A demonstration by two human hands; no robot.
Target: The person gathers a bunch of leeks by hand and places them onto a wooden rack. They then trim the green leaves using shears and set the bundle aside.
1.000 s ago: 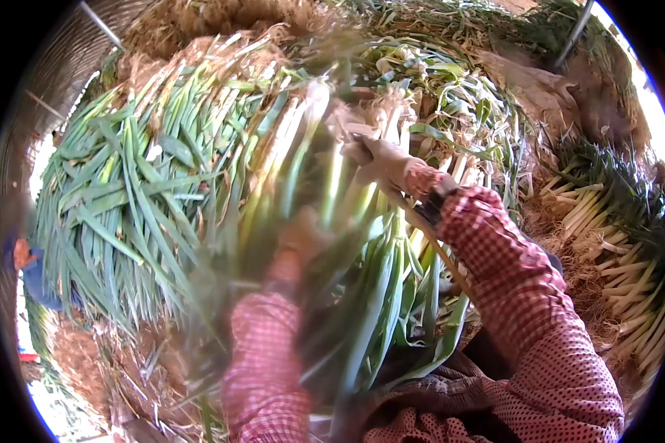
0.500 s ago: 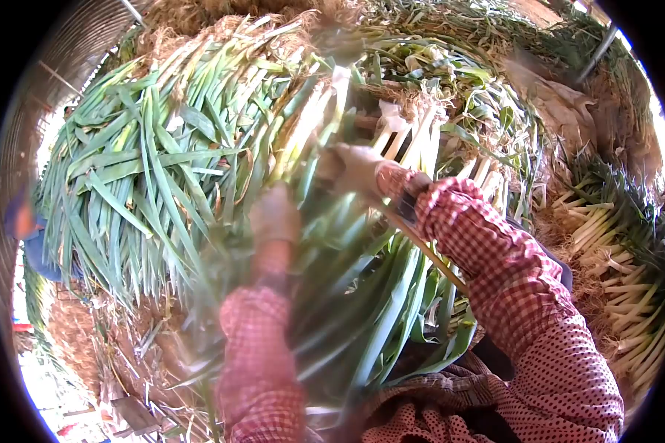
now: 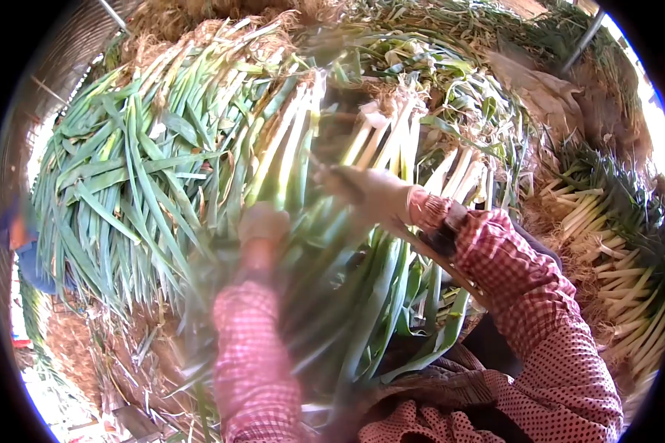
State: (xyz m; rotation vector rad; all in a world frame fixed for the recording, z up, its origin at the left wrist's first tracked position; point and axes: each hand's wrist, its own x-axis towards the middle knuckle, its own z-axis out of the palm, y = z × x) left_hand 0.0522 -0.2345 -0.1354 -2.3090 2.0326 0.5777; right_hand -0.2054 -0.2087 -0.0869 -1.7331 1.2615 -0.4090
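My left hand point(image 3: 264, 223), blurred, is closed around the upper leafy part of a few leeks point(image 3: 292, 151). Their pale stems point away from me and their green leaves trail back toward my lap. My right hand point(image 3: 373, 196) is just to the right, over the blurred leaves. A thin wooden stick point(image 3: 447, 267) runs back from that hand under the wrist; its far end is hidden by blur. More leeks point(image 3: 391, 140) with white stems lie beyond the right hand, and broad green leaves point(image 3: 384, 303) hang down below it.
A large heap of leeks point(image 3: 125, 177) with roots facing away spreads at left. Trimmed leaf waste point(image 3: 488, 103) lies at upper right. Another row of leeks point(image 3: 621, 280) is at far right, by a brown sack point(image 3: 543, 88). Part of another person point(image 3: 37, 258) shows at far left.
My right hand and the stick have moved right and slightly toward me. My left hand has come a little closer to me, with the leeks in it.
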